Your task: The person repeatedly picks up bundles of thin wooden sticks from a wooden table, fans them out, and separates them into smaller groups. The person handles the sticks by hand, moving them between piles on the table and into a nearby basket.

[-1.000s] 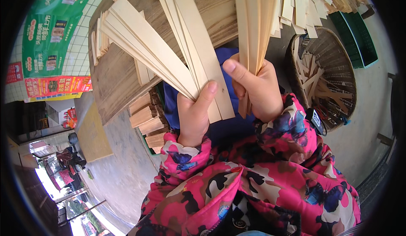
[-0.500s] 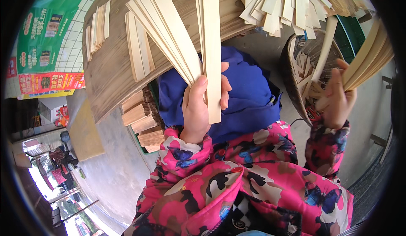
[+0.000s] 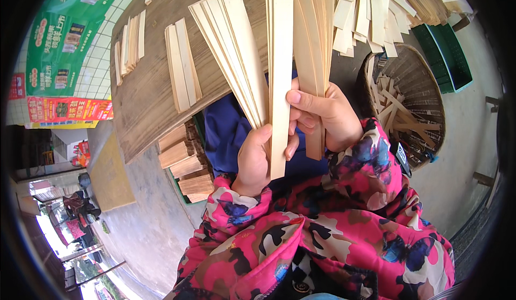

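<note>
My left hand [image 3: 255,157] is closed around the lower ends of a fan of thin pale wooden strips [image 3: 230,53]. Further strips [image 3: 281,80] stand upright between its thumb and fingers, set apart from the fan. Close on the right, my right hand [image 3: 336,116] grips a second bundle of wooden strips [image 3: 313,42], slightly browner. Its thumb and fingertips touch the right edge of the upright strips in the left hand. Part of the right fingers is hidden behind the strips. Both bundles point away from me, above the blue cloth [image 3: 228,133] on my lap.
A wooden table [image 3: 145,104] ahead carries small stacks of strips [image 3: 183,66] and a large loose pile [image 3: 371,12]. At right stand a woven basket [image 3: 430,93] with loose strips and a green crate [image 3: 446,58]. Bundled wood strips [image 3: 185,160] fill a crate at left.
My right hand has come in from beside the basket to the left hand, bringing its bundle. The strip that slanted over the basket is gone from that hand. My left hand still holds its strips.
</note>
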Motion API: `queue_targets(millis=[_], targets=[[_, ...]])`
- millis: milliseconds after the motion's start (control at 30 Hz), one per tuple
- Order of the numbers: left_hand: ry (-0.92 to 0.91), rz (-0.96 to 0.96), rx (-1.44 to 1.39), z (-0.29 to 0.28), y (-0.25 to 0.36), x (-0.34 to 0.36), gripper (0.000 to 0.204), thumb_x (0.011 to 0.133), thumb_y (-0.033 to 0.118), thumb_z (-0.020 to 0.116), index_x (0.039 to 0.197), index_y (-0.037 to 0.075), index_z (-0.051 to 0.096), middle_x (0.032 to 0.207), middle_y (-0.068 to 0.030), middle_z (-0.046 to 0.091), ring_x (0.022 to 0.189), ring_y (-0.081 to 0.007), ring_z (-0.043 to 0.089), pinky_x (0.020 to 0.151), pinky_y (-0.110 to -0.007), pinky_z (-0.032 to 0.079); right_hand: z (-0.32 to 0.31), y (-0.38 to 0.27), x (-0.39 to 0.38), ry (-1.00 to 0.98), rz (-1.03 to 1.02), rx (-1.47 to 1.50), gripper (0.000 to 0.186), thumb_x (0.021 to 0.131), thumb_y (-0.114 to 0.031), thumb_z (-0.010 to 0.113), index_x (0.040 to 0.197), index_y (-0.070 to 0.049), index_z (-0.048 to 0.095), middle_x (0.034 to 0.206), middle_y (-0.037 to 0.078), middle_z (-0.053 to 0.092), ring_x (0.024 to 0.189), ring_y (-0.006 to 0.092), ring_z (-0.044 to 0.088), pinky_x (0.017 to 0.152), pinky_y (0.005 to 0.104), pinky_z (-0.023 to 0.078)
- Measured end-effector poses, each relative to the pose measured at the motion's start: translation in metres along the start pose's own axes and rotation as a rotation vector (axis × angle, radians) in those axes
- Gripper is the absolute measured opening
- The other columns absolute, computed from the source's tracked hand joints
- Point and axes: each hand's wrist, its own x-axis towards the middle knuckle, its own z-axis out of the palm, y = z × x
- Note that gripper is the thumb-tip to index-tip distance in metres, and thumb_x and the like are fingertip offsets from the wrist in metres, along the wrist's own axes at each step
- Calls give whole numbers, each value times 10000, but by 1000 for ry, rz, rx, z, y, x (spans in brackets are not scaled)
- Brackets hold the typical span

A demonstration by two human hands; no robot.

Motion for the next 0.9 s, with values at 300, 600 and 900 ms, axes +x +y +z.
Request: queue_targets(millis=[300,600,900], targets=[[-148,-7,-52,-7,2,3,450,919,332,376,1166,-35,457,923,-60,506,768,-147,486,675,-270,401,-5,-2,3,-24,32,12,163,842,-144,595,797,6,549,571,46,506,450,116,496,356,278,467],[69,76,208,-3,1,1,401,943,277,399,1190,-35,443,943,-80,547,851,-153,522,741,-274,410,7,20,1,193,-207,-287,221,747,-62,707,881,25,554,699,45,589,556,66,529,452,203,411],[41,107,336,-4,5,0,401,939,314,404,1112,-38,486,896,-93,558,823,-156,536,725,-272,421,7,16,0,128,-196,-219,210,762,-67,697,888,25,555,693,36,574,550,66,512,450,205,401]])
